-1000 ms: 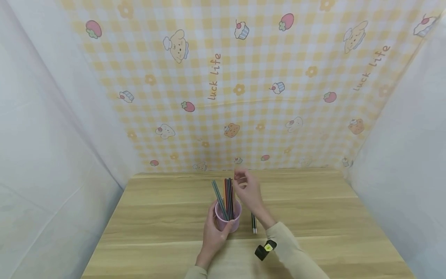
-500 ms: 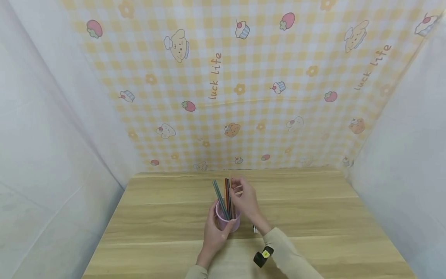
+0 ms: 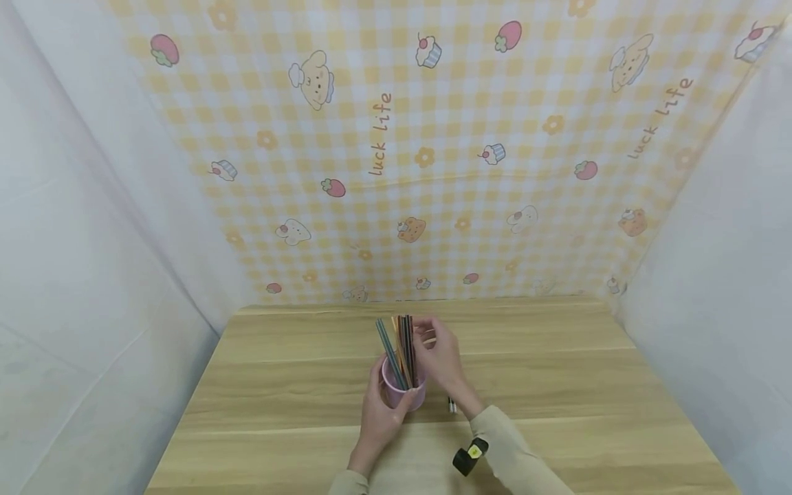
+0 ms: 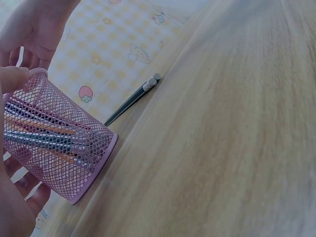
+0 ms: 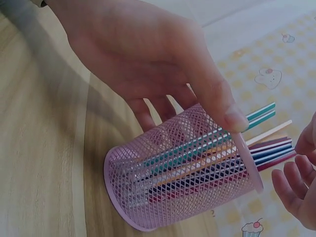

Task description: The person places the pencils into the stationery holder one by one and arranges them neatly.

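My left hand (image 3: 380, 416) grips a pink mesh pen holder (image 5: 123, 195), its thumb at the rim and its fingers round the far side. Several slim pencils stand inside. Two teal pencils (image 3: 386, 342) lean left, beside a light orange pencil (image 5: 276, 129); dark ones are bunched on the right. At that bunch, my right hand (image 3: 441, 352) pinches the upper end of a dark red pencil (image 5: 277, 161) between thumb and fingers. In the left wrist view the holder hides most of the right hand's fingertips.
Dark pencils with silvery ends (image 4: 131, 102) lie on the wooden table (image 3: 557, 385) right of the holder, partly under the right forearm. A yellow checked cloth (image 3: 470, 117) hangs behind the table, with white cloth on both sides. A black strap device (image 3: 470, 456) is on the right sleeve.
My right hand has come down and slightly left, and let go of a light orange pencil, which now leans left in the holder. The left hand and holder have stayed put.
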A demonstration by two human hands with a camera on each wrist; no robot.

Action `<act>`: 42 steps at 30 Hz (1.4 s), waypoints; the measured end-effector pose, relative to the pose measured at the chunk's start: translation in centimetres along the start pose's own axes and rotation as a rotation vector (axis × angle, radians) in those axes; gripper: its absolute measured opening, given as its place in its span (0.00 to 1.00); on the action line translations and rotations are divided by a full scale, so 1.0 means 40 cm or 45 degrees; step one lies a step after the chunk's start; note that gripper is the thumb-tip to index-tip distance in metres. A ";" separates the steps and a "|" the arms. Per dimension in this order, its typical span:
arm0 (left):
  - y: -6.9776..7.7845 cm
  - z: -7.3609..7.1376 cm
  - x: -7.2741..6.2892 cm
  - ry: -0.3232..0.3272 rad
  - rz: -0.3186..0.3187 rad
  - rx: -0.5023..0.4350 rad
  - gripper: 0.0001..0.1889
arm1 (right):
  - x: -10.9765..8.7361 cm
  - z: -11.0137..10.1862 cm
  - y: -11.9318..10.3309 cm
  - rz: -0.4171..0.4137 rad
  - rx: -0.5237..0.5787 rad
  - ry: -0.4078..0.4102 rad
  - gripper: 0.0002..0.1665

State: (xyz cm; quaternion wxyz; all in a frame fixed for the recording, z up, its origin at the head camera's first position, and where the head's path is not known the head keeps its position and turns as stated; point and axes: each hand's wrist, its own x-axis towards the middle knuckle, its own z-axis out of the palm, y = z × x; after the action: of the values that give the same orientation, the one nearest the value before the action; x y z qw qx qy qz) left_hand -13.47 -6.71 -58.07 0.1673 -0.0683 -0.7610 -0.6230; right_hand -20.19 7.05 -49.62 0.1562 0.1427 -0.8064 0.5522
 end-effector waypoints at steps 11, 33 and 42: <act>0.003 -0.002 -0.003 0.007 0.006 0.023 0.45 | 0.010 -0.032 0.044 0.053 0.007 0.076 0.14; 0.007 -0.003 -0.001 0.007 0.000 -0.004 0.46 | 0.024 -0.062 0.160 0.219 -0.092 0.144 0.16; 0.004 -0.002 -0.002 -0.004 -0.009 -0.008 0.46 | 0.014 -0.066 0.219 0.301 -0.189 0.118 0.18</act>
State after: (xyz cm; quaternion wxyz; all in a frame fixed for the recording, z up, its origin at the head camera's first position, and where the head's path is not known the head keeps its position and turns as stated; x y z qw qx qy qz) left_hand -13.34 -6.74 -57.93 0.1639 -0.0671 -0.7597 -0.6257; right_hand -23.97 12.54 -55.92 0.1373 0.0089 -0.8481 0.5116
